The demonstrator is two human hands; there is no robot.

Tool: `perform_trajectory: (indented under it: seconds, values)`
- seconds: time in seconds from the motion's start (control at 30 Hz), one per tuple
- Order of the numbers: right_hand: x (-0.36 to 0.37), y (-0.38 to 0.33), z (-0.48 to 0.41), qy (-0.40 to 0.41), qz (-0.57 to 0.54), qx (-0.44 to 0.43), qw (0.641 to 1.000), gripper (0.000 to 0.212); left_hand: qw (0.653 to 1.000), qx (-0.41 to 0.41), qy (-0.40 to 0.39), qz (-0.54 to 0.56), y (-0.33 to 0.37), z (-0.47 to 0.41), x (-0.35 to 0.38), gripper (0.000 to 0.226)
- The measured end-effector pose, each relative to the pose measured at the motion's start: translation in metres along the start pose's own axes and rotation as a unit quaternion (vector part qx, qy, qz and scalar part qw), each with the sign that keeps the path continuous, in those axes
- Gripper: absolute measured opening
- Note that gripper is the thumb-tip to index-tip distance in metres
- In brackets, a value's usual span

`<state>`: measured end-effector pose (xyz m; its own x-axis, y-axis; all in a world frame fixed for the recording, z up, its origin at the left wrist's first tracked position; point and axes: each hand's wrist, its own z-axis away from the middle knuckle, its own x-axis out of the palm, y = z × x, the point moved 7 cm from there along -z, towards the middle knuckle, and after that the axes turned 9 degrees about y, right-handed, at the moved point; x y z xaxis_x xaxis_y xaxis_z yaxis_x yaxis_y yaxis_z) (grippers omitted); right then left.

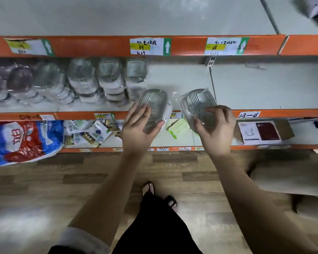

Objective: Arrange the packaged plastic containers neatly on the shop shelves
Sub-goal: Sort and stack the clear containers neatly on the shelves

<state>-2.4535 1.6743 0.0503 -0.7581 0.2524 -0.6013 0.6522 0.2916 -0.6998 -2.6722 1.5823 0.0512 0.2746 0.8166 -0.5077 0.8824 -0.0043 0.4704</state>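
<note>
One container (152, 107) is clasped in the curled fingers of the left hand (138, 129), a second container (197, 105) likewise in the right hand (217, 129), both at the shelf (173, 77) front, mid-placing; next, I judge, line them up beside the row (117, 83)

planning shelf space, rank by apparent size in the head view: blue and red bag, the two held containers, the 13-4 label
1. blue and red bag, clearly largest.
2. left container and right container: they look alike, so tied. Both are nearer the camera than the bag, which enlarges them.
3. 13-4 label, smallest.
</note>
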Motion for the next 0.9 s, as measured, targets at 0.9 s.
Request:
perform_trajectory:
  seconds: [0.9]
  values:
    - [0.127, 0.129, -0.009, -0.014, 0.036, 0.024, 0.999, 0.034, 0.917, 0.003, -0.361, -0.168, -0.117, 0.033, 0.274, 0.061]
